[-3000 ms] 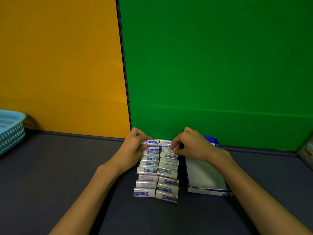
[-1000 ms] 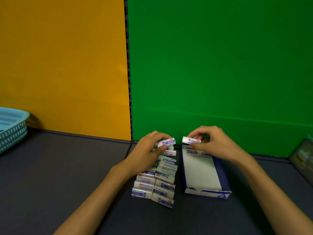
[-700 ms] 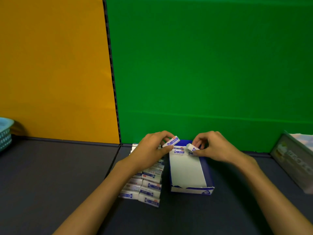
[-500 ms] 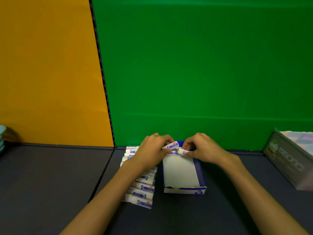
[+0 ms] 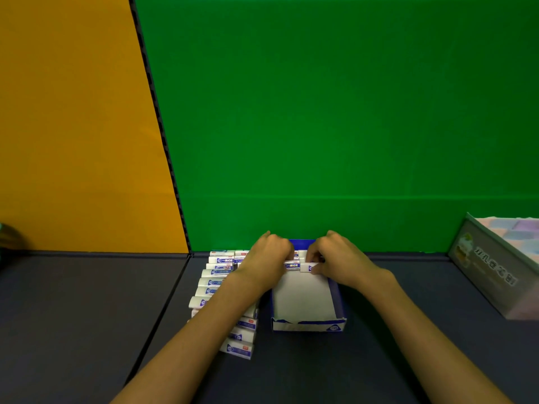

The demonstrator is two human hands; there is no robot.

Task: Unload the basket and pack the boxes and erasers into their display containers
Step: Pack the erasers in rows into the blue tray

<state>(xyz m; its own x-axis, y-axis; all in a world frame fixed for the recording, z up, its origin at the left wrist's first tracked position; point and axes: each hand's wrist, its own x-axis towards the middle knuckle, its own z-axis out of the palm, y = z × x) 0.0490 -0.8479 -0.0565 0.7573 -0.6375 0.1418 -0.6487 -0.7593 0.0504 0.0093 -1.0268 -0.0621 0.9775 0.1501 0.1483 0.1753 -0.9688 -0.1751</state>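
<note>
A: What changed?

B: Both erasers are down in the display tray (image 5: 337,297) now. The left hand (image 5: 269,259) pinches one eraser (image 5: 292,265), the right hand (image 5: 339,260) pinches another eraser (image 5: 305,268), seating a second row behind the tray's far wall.

A: What's left?

B: The eraser stack (image 5: 217,282) just left of the tray, under the left forearm. A grey box (image 5: 493,268) sits at the table's right edge, well clear.

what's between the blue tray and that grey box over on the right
Only bare dark table, apart from the right forearm crossing above it, between the blue display tray and the grey box, in the head view.
</note>
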